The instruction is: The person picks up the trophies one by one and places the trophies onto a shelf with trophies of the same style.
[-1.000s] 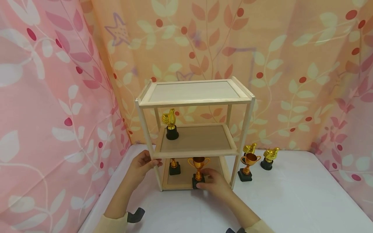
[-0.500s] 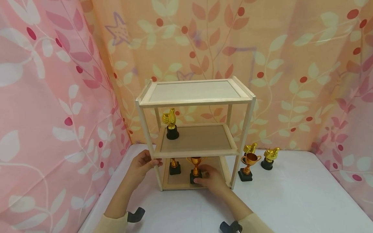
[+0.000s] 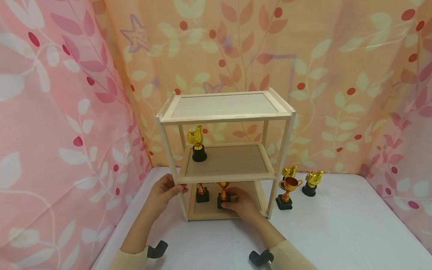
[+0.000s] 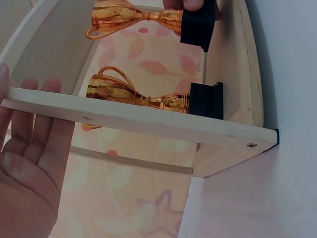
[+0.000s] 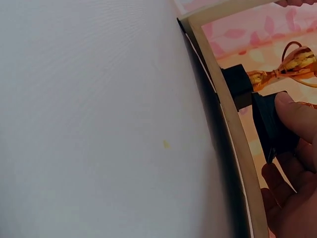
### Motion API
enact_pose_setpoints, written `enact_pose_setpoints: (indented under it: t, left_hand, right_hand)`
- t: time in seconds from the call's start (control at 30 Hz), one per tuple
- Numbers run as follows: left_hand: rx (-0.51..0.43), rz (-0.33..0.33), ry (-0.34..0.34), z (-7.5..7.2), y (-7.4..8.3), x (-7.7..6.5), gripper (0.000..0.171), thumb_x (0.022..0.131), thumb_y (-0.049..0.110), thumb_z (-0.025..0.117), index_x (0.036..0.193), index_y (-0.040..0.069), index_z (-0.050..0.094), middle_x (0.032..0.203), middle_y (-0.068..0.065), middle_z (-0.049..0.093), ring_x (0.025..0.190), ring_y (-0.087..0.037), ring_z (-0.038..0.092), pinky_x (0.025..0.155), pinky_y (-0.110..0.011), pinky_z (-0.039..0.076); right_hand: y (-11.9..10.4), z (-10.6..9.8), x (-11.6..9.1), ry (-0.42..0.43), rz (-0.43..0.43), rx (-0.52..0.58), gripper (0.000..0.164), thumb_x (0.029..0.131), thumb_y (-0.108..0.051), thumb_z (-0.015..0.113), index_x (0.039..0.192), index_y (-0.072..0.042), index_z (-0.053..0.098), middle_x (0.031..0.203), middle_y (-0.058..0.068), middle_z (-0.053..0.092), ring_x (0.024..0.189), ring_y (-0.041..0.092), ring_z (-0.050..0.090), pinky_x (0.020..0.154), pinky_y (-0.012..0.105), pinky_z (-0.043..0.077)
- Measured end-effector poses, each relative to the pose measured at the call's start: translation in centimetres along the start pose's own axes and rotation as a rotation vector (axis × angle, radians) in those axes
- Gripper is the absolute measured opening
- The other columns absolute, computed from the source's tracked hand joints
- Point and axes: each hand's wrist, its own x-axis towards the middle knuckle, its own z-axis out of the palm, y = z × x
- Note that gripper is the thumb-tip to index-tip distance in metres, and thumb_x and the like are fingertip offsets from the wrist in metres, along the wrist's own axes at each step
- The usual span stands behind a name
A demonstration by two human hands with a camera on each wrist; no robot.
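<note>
A three-tier wooden shelf (image 3: 222, 178) stands mid-table in the head view. My left hand (image 3: 163, 193) holds its front left post, fingers behind the wood in the left wrist view. Inside the bottom tier, my right hand (image 3: 245, 206) grips the black base of a gold trophy cup (image 3: 224, 195); the middle tier hides the cup's top from above. That base (image 5: 270, 121) looks slightly tilted in the right wrist view. Left of it, a second trophy cup (image 3: 202, 195) stands upright on the bottom tier. A gold thumbs-up trophy (image 3: 199, 148) stands on the middle tier's left side.
On the white table (image 3: 344, 221), right of the shelf, stand another trophy cup (image 3: 285, 195) and two thumbs-up trophies, one (image 3: 312, 183) farther right and one (image 3: 289, 171) partly behind the cup. Floral curtains (image 3: 324, 75) enclose the back and sides.
My right hand has moved the trophy cup deeper into the bottom tier and slightly left, toward the second cup. My left hand has stayed on the post.
</note>
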Motion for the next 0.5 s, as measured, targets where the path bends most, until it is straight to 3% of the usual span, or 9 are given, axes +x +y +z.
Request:
enact_pose_setpoints:
  t: [0.5]
  left_hand:
    - [-0.024, 0.02, -0.013, -0.1, 0.1, -0.1, 0.026, 0.098, 0.01, 0.068, 0.116, -0.001, 0.052, 0.118, -0.037, 0.062, 0.099, -0.02, 0.075, 0.096, -0.028, 0.057]
  right_hand:
    - [0.5, 0.8, 1.8, -0.006, 0.038, 0.024, 0.055, 0.081, -0.032, 0.087, 0.129, -0.018, 0.065, 0.128, 0.004, 0.068, 0.113, 0.025, 0.063, 0.096, 0.047, 0.052]
